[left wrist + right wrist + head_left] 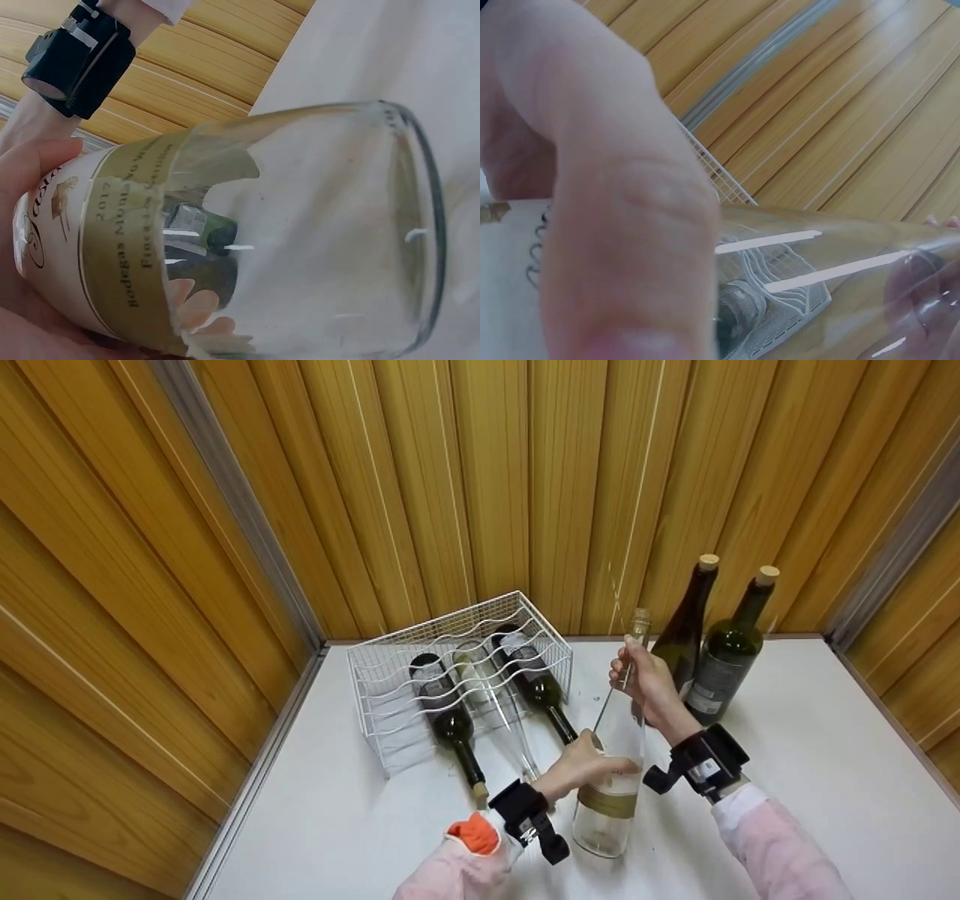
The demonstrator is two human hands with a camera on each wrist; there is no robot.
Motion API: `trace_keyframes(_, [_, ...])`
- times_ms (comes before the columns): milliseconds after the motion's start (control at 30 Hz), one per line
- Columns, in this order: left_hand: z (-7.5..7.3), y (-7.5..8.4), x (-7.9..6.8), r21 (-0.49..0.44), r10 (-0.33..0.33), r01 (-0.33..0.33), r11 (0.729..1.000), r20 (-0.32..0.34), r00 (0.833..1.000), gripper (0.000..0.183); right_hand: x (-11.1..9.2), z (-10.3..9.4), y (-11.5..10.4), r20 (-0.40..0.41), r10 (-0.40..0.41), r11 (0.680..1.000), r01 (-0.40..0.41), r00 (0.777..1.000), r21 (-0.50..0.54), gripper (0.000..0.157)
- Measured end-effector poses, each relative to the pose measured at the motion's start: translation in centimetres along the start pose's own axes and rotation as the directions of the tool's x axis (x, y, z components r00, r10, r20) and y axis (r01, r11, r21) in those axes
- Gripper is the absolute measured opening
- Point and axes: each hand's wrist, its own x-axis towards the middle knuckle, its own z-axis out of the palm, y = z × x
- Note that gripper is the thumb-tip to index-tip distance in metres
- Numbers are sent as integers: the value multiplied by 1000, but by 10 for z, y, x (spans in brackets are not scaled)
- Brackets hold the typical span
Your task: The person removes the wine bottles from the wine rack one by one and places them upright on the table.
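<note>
White desk [315,817] carries everything. White wire rack [435,619] sits near the back wall, 3 bottles lying in it, necks out toward the person; wavy wires cross over the bodies, presumably to keep them apart.

Clear bottle [606,829]: in front of the rack's right end, neck up, base toward the person. Can't tell if the base touches the desk. Behind it, 2 dark bottles stand upright side by side: brownish one [686,637], green one [724,675].

Left hand [585,765] wraps the clear bottle's body, thumb in front, fingers behind; right hand [649,679] curls around the neck just below the cork [641,619]. 2-point grip, probably to steady slick glass and control tilt.

Clear bottle's label [127,240]: cream and gold, reads "2017", "Bodegas", a line starting "Finca"; script word partly covered. Green bottle's grey label: too small to read.
</note>
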Motion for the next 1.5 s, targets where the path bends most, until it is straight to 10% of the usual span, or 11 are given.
trace_keyframes(333, [-5,-1,2,-32,60,-57,998,92,994,64,0,0,-5,-5,-26,999,26,1000,-47,30])
trace_keyframes(600, [-26,-8,12,-233,173,-110,966,270,947,48,-3,-6,-15,17,-26,999,26,1000,-27,31])
trace_keyframes(1200, [-42,-29,22,-377,312,-232,897,167,935,34,-22,-58,-59,-63,-89,995,91,994,38,27])
trace_keyframes(1500, [-48,-38,18,-263,329,-283,922,153,932,31,-20,-83,-77,-215,-309,950,290,926,-117,29])
